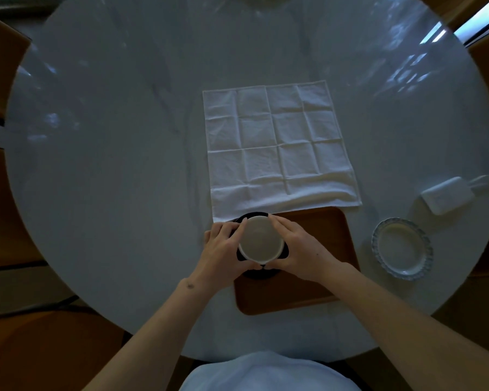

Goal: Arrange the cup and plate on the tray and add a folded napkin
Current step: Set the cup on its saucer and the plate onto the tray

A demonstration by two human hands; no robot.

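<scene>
- Both hands cup the white cup from opposite sides: the left hand curls round its left wall, the right hand round its right, thumbs nearly meeting at the near edge — a two-sided hold that probably keeps it level while it is settled.
- The cup sits over a dark saucer-like disc at the left end of the brown tray; whether it rests on the disc or hangs just above it cannot be told.
- The tray's right half is bare, likely left free for the plate, which lies on the worktop just beside the tray's right edge and is not yet moved.
- The white napkin lies spread flat beyond the tray, creased in a grid, its near edge touching or slightly overlapping the tray's far rim — unfolded, so folding is yet to come.
- A small white box sits to the far right, apart from the rest.
</scene>
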